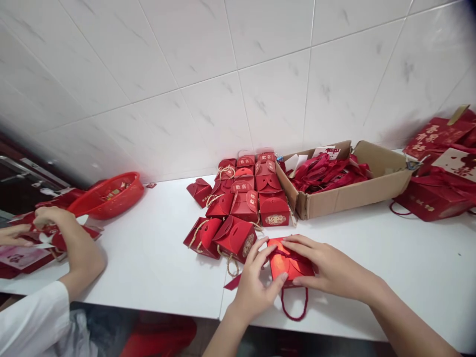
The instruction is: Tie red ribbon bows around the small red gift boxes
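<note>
Left hand (256, 285) and right hand (329, 267), both partly open against a red box (296, 269)

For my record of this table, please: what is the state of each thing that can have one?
Nearest bright red paper box: top flaps folded down.
Dark red ribbon: across that box's top; whether tied, unclear.
Dark red cord handle: looped outward.
Clustered small red paper boxes: nearest ones closed.
Brown cardboard carton: open, crimson ribbons inside.
Red plastic basin: open, small packets inside.
</note>
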The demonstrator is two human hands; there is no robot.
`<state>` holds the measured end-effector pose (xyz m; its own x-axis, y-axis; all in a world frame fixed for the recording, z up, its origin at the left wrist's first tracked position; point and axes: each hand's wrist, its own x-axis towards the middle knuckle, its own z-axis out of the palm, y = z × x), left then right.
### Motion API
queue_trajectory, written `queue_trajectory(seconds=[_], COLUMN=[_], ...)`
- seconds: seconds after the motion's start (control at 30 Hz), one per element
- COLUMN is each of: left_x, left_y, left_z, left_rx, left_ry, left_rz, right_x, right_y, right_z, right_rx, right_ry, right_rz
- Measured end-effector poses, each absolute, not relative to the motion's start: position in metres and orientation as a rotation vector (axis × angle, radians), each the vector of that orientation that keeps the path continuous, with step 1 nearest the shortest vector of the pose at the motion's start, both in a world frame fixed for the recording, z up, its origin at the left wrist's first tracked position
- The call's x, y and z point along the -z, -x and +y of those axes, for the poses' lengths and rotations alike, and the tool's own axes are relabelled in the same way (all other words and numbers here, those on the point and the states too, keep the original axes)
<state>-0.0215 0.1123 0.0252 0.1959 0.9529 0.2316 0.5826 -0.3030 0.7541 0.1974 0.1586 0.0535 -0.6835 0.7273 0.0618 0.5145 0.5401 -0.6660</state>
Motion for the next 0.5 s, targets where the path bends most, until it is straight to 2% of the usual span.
queue_trajectory(seconds=[0.2,0.5], left_x=[-0.03,-0.026], left_y=[0.019,0.013], left_z=[0.121,0.132], left_rx=[-0.952,-0.93], left_ry=[-1.886,-1.856], left_rz=[1.387,1.401], right_x=[-0.057,-0.045], right_y=[-0.201,-0.195], right_z=[0.162,0.163], right_rx=[-1.048,-0.863], right_ry=[0.912,0.953], right_rz=[-2.327,-2.337])
